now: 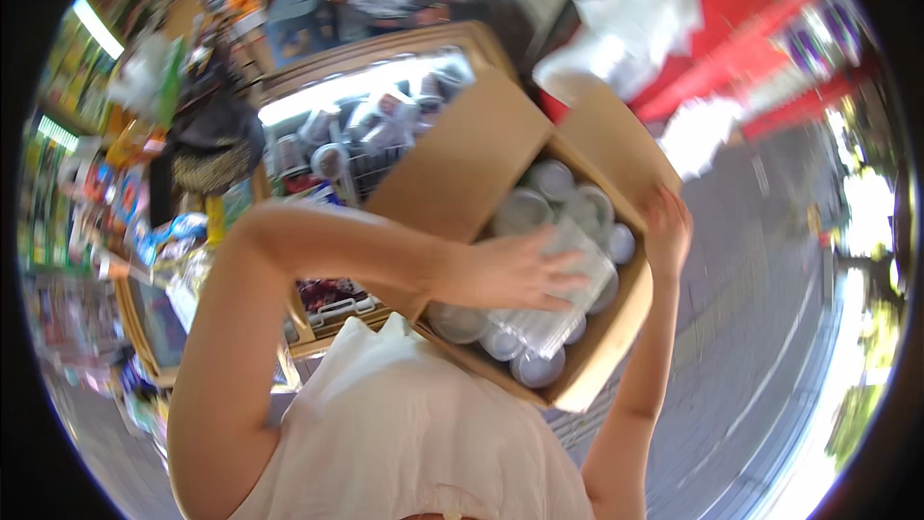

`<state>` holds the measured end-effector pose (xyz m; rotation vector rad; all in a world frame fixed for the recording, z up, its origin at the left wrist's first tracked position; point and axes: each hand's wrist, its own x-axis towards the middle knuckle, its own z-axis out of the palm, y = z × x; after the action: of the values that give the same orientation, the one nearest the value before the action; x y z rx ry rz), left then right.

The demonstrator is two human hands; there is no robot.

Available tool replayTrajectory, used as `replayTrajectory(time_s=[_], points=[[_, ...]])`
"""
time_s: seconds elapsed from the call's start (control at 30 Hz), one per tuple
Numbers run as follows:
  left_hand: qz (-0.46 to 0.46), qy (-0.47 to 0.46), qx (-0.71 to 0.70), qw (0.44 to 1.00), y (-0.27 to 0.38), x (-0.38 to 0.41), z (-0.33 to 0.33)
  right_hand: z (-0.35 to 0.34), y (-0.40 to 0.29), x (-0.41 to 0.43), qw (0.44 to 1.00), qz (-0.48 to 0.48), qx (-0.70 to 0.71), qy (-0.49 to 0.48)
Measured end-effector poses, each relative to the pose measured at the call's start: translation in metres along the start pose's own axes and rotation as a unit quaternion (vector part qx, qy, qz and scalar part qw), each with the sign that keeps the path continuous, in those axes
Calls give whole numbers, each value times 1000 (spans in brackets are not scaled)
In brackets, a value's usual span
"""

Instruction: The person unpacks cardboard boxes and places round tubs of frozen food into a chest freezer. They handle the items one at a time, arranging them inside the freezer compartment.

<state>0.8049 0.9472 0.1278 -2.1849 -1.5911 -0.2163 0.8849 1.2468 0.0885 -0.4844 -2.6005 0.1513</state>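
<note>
An open cardboard box sits tilted in front of my chest, its flaps folded outward. Several translucent round containers or lids fill it, with a clear ribbed plastic package lying on top. My left hand reaches across over this package with spread fingers; motion blur hides how firmly it touches. At the box's right side, my right hand grips the edge near the base of another flap. What lies deeper in the box is hidden.
A lit, wood-framed display case with several packed cups stands beyond the box. White plastic bags hang or lie near a red surface. Crowded goods line the left; grey paving stretches to the right.
</note>
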Motion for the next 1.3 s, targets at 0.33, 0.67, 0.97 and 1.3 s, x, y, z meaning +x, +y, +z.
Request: replayTrajectory(time_s=[0.33, 0.67, 0.97, 1.3], points=[[237, -115, 76, 962, -6, 53, 58, 8, 3, -4, 1000, -10, 24, 15], [-468, 178, -232, 834, -49, -174, -71, -3, -18, -2, 987, -85, -33, 134], [-864, 111, 71, 485, -64, -424, -124, 10, -9, 8, 990, -29, -53, 124], [-879, 99, 197, 423, -288, -650, -114, 26, 11, -12, 921, 142, 352, 94]])
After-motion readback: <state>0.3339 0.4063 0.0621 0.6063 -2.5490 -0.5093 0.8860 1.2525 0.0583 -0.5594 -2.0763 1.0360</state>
